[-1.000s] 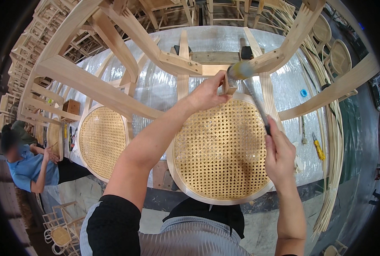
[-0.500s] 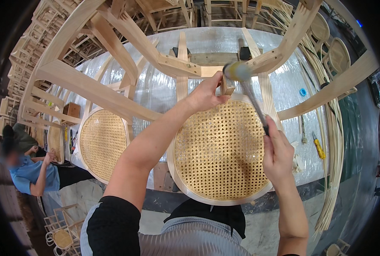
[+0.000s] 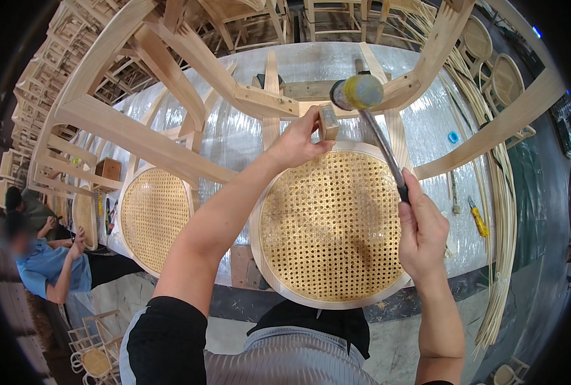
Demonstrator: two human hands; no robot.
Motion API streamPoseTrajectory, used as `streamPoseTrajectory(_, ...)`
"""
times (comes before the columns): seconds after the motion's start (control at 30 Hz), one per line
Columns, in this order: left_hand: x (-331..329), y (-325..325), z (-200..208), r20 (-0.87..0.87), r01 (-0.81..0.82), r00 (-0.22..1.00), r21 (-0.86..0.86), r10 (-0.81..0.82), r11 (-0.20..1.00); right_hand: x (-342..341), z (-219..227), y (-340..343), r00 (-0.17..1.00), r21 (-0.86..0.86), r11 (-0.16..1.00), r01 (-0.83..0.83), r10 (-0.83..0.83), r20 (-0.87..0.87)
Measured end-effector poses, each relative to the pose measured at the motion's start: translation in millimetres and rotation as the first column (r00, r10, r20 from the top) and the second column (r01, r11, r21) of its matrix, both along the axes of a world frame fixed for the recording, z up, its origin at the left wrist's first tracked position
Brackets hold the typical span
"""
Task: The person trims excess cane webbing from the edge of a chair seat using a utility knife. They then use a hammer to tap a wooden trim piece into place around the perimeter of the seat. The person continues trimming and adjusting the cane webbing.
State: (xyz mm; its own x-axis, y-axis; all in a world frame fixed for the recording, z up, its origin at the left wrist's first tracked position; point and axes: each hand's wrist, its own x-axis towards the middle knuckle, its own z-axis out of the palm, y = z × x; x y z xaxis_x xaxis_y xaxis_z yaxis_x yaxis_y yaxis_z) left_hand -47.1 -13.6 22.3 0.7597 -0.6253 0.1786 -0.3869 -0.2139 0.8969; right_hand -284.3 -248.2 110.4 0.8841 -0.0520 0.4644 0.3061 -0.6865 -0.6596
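Note:
My left hand [image 3: 300, 140] grips a small wooden block [image 3: 328, 123], upright at the far rim of a round woven cane seat [image 3: 333, 228]. The seat belongs to a pale wooden chair frame [image 3: 138, 138] lying across the table. In my right hand [image 3: 422, 234] is the dark handle of a mallet [image 3: 385, 146] with a metal shaft. Its yellowish and black head [image 3: 362, 92] hangs above and just right of the block, apart from it as far as I can tell.
A second cane-seated chair [image 3: 155, 218] stands to the left. A yellow-handled tool [image 3: 478, 218], a blue ring [image 3: 453, 136] and long cane strips [image 3: 500, 256] lie at the right. Far left, a person in a blue shirt [image 3: 58, 264] works. Stacked chair frames [image 3: 48, 83] fill the back left.
The mallet head has come slightly up, and its blur is gone. My left hand and the block have moved slightly left, with the block's top turned more into view.

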Motion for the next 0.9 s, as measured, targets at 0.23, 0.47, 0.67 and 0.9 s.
streamPoseTrajectory(0.23, -5.9, -20.0, 7.9, -0.035, 0.028, 0.999, -0.04, -0.03, 0.999, 4.9, -2.2, -6.1, 0.996, 0.054, 0.998, 0.038, -0.033, -0.084)
streamPoseTrajectory(0.47, -1.5, -17.4, 5.4, -0.047, 0.058, 0.997, 0.088, -0.054, 0.994, 6.4, 6.1, -3.6, 1.0, 0.04, 0.999, 0.005, -0.005, -0.003)
streamPoseTrajectory(0.67, -1.4, -20.1, 1.7, -0.05, 0.082, 0.996, 0.058, -0.079, 0.995, 5.7, 5.6, -2.2, 0.995, 0.078, 0.996, -0.035, 0.028, 0.092)
streamPoseTrajectory(0.9, 2.7, -12.8, -7.5, 0.101, 0.056, 0.993, 0.029, -0.059, 0.998, 8.9, 2.7, -0.1, 0.993, 0.039, 0.999, -0.005, 0.01, -0.12)
